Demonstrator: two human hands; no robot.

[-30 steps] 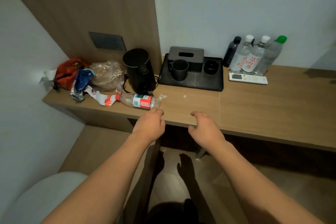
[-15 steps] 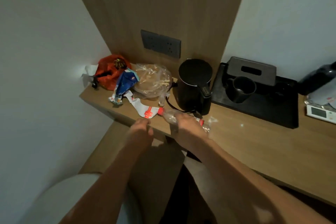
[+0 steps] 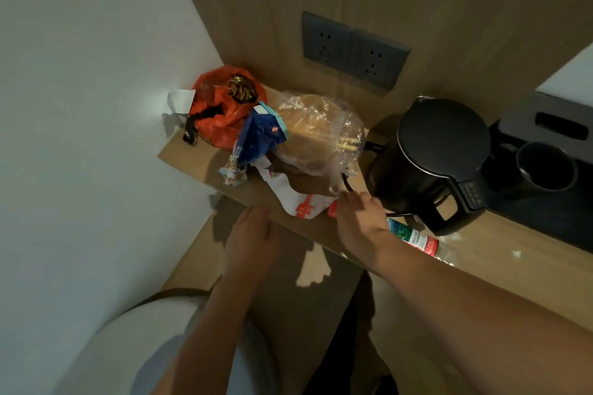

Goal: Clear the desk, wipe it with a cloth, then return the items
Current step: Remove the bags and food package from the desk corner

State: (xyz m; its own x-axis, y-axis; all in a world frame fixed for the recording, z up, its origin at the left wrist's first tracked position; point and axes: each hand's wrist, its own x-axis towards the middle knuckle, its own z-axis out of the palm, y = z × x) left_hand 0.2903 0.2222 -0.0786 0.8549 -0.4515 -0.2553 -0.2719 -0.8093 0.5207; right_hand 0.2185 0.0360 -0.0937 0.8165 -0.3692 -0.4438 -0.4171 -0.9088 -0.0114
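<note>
At the wooden desk's (image 3: 513, 263) left end lies a crushed clear plastic bottle (image 3: 415, 238) with a red and green label and a red cap. My right hand (image 3: 359, 224) lies over its neck end, fingers curled down round it. Just left of the cap is a white wrapper with red print (image 3: 296, 199). Behind that stand a clear plastic bag holding something brown and chopsticks (image 3: 317, 135), a blue snack wrapper (image 3: 258, 138) and an orange-red bag (image 3: 224, 112). At the desk's front edge my left hand (image 3: 253, 240) hangs with relaxed fingers, holding nothing.
A black kettle (image 3: 439, 157) stands right of my right hand, its cord running behind the clear bag. Further right a black tray (image 3: 542, 218) bears a dark mug (image 3: 545, 167) and a grey tissue box (image 3: 558, 125). Wall sockets (image 3: 353, 51) sit above. A white rounded seat (image 3: 112, 346) is lower left.
My view swung left and closer to the desk's left end. My right hand went from the desk's edge onto the bottle; my left hand shifted left along the edge.
</note>
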